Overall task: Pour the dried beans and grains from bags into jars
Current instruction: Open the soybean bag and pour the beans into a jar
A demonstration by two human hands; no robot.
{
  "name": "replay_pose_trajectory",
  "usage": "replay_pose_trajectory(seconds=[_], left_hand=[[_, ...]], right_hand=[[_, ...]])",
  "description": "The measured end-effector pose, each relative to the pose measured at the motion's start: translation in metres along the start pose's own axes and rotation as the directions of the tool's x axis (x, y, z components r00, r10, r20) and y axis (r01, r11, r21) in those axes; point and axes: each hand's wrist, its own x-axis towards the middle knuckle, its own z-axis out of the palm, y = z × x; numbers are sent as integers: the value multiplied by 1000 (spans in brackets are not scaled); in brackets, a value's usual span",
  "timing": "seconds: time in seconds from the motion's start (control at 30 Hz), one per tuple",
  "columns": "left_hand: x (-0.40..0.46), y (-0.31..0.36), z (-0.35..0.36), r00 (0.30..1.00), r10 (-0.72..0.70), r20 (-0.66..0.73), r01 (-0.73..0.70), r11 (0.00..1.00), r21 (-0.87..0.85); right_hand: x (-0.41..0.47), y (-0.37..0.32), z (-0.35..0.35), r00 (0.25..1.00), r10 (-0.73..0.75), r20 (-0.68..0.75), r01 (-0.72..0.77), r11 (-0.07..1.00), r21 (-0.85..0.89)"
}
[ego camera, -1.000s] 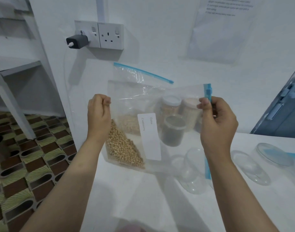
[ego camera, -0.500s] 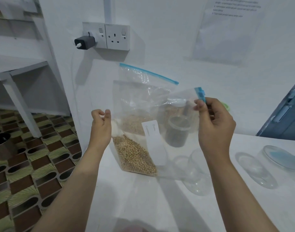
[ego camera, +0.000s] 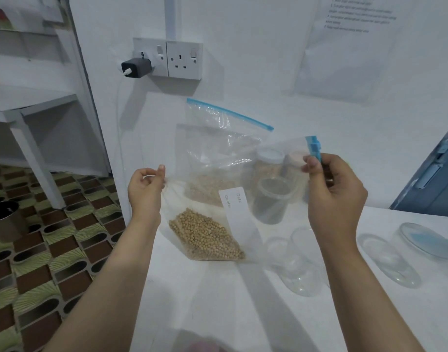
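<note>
- Head view: left hand [ego camera: 145, 191] pinches one top corner of the clear zip bag [ego camera: 212, 199], fingers curled
- right hand [ego camera: 337, 191] pinches the opposite corner by the blue slider [ego camera: 313, 146]
- bag hangs above the tabletop [ego camera: 218, 301] near its left edge, beans [ego camera: 205, 235] pooled low
- empty jars [ego camera: 296, 262] lie just right

bright, even light, soft shadows, wide-angle bending at edges.

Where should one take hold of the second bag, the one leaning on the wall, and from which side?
Pinch the second bag at its blue zip strip, coming from above. It stands upright, grains low, so the top is free and flat.
</note>
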Motion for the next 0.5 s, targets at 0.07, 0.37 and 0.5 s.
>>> replay_pose_trajectory(seconds=[0.07,0.37,0.5], left_hand=[[-2,1,0,1000,-19,8,19,1000,-23],[-17,-34,-13,948,-250,197,251,968,21],[-17,-32,-9,965,-180,189,176,984,34]], right_hand=[[-1,-1,-1,1000,-8,0,8,1000,-5],[-7,-3,-1,1000,-22,18,22,1000,7],[-8,-3,-4,999,-34,21,34,999,-5]])
